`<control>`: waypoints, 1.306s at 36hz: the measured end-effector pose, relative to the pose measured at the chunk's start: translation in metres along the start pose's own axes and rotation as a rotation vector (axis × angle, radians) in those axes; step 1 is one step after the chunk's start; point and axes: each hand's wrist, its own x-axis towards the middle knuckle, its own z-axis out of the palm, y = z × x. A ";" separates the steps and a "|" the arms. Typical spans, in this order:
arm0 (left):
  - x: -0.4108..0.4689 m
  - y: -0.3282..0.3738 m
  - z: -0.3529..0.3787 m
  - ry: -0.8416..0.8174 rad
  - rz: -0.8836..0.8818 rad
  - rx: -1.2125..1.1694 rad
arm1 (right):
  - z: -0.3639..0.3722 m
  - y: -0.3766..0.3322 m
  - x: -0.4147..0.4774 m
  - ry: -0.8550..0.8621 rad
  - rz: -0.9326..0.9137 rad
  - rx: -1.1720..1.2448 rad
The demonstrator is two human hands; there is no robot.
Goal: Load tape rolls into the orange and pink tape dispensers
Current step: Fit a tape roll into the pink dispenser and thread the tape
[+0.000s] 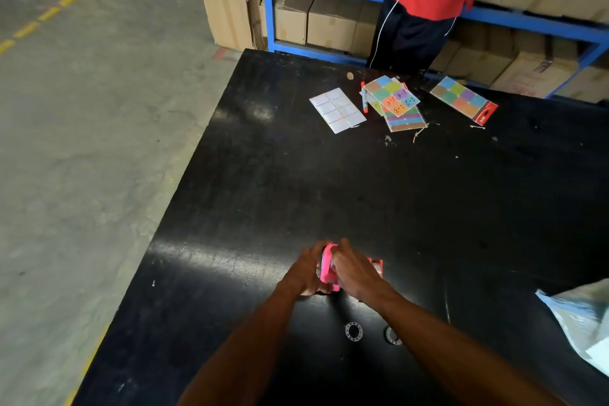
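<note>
The left hand (304,269) is wrapped around the left side of the pink tape dispenser (328,269), with its fingers closed on the smooth plastic. The dispenser sits between both hands, near the front middle of the black desk (263,175), and its long side runs away from the person. The right hand (354,269) presses on its right side, fingers curled over the top. It is hard to tell if a roll is inside yet. Just behind the right hand, a bit of the orange tape dispenser (377,265) peeks out; the right hand is nearer to it. Toward the front edge lie two small see-through rings (353,331), round and shiny, maybe tape rolls or cores.
</note>
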 end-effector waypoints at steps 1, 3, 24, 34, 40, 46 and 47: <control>0.001 -0.001 0.000 -0.005 -0.003 0.001 | 0.001 0.001 0.001 0.004 0.003 -0.004; -0.001 0.001 -0.001 0.004 0.007 -0.001 | 0.004 0.001 0.001 0.011 0.017 -0.017; -0.003 0.006 -0.002 0.000 -0.011 -0.004 | -0.007 -0.002 0.008 -0.053 0.024 -0.019; -0.001 0.003 -0.001 0.005 0.001 -0.020 | 0.004 0.013 0.021 -0.008 0.088 0.057; 0.000 0.001 -0.001 0.015 0.027 -0.048 | 0.002 0.012 0.017 -0.005 -0.013 0.066; 0.002 -0.002 0.001 0.022 0.033 -0.090 | 0.004 0.023 0.004 0.048 -0.035 0.135; 0.001 -0.001 0.000 0.020 0.028 -0.091 | 0.003 0.024 0.003 0.062 -0.023 0.144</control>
